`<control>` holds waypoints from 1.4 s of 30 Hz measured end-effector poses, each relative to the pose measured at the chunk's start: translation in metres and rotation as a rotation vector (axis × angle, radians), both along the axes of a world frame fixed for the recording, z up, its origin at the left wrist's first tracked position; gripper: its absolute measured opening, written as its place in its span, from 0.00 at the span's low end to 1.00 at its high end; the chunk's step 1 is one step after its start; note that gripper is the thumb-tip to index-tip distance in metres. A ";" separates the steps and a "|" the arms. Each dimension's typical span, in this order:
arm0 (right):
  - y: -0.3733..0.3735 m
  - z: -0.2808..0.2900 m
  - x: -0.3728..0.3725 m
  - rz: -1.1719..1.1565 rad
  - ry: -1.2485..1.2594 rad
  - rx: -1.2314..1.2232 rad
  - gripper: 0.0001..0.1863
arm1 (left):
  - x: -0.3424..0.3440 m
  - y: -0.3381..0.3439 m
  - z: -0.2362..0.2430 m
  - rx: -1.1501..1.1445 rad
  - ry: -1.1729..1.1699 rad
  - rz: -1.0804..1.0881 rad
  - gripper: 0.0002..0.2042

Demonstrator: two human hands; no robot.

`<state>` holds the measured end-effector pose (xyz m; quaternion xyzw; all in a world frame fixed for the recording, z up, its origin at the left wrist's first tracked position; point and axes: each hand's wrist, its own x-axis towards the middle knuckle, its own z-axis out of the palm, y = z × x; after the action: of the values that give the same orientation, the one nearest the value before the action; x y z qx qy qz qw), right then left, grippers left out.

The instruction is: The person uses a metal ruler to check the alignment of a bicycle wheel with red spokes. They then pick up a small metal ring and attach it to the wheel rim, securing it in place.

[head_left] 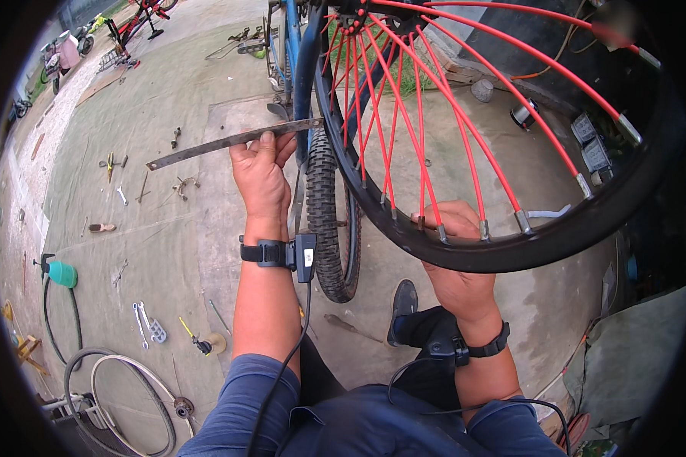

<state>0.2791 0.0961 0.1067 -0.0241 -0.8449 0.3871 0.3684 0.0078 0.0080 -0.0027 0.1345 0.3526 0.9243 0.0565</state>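
My left hand [265,164] is closed on a flat metal ruler [206,146], a long dark strip pinched under the thumb. The ruler's right end reaches the edge of a black wheel rim [472,257] with thick red spokes [465,141] and silver ends. Part of my right hand [465,286] is hidden behind that rim. Its curled fingers show between the spokes, gripping the rim near the spoke ends. Beside my left wrist stands a knobby bicycle tire [324,221], below a blue bicycle frame [303,91].
Pliers [110,166], wrenches [141,324] and other small tools lie on the floor to the left. A teal spray bottle [62,274] and a coiled hose [76,381] are at the far left. A wire spool [522,114] and grey boxes [591,145] stand at the right.
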 end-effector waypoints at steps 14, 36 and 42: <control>-0.001 0.005 0.001 0.022 -0.008 -0.014 0.17 | 0.002 0.000 0.004 0.015 -0.011 0.006 0.12; -0.004 0.006 0.001 -0.084 -0.092 -0.002 0.21 | -0.001 0.000 -0.002 0.017 -0.020 0.006 0.13; -0.009 0.024 0.010 -0.031 0.087 0.036 0.20 | 0.000 0.001 0.000 0.025 -0.011 0.011 0.12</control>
<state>0.2888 0.0868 0.1304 -0.0138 -0.8345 0.3668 0.4110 0.0080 0.0089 -0.0024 0.1283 0.3414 0.9297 0.0518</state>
